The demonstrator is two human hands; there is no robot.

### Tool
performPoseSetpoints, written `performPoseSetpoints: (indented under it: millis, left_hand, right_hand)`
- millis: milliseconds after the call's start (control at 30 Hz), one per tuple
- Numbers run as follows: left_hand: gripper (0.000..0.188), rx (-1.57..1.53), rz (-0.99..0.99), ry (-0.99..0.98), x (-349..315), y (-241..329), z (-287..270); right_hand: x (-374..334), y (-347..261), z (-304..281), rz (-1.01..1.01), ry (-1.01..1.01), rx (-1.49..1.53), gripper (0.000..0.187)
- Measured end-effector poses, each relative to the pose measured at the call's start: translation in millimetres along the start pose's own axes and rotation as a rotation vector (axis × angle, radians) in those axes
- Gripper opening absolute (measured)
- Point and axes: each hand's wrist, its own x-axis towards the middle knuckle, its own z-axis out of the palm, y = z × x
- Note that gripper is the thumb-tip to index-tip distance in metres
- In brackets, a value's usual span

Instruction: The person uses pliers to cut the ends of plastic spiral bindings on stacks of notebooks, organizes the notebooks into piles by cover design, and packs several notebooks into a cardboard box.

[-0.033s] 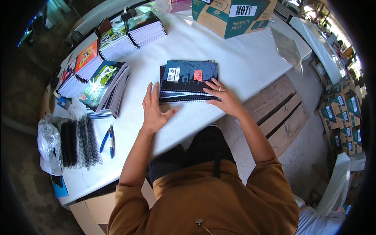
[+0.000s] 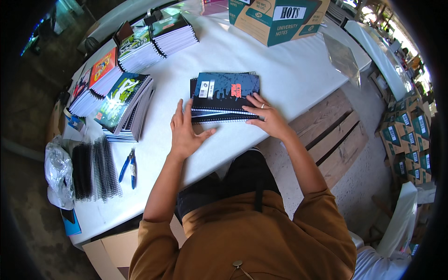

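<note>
Near the table's front edge lies a small stack of spiral notebooks, the top one (image 2: 226, 88) dark blue with a red title and a white label. Its wire-bound side faces me. Those beneath are slightly out of line with it. Beside the stack's left end, my left hand (image 2: 185, 133) is open, fingers pointing away and thumb stretched toward the near corner. My right hand (image 2: 267, 114), with a ring on one finger, lies open over the right near corner. Its spread fingertips touch the top cover, and the thumb is by the bound edge.
To the left stand a pile of notebooks (image 2: 122, 100) and a longer row of them (image 2: 135, 44). Nearer are blue-handled pliers (image 2: 133, 170), black wire coils (image 2: 95, 168) and a clear plastic bag (image 2: 59, 170). A green-brown carton (image 2: 275, 21) stands at the back; stacked cartons (image 2: 406, 140) are far right.
My left hand has shifted very slightly right, closer to the stack's left end. The lower notebooks' left edge has moved a little right. My right hand stays nearly in place.
</note>
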Motion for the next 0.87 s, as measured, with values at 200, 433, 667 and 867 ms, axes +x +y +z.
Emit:
performPoseSetpoints:
  millis: [200,433,667,867]
  left_hand:
    - [0.047,0.02,-0.203,-0.064,-3,-2,4]
    - [0.042,0.035,-0.157,0.056,4,0,5]
    - [0.039,-0.074,-0.145,0.003,31,-11,11]
    - [0.041,0.584,-0.12,0.351,68,-56,-92]
  right_hand:
    - [-9,-11,20,0.315,0.276,-0.26,0.069]
    - [-11,-8,34,0.289,0.504,-0.076,0.062]
    - [5,-3,27,0.342,0.605,-0.041,0.055]
    - [-3,7,27,0.281,0.765,-0.056,0.078]
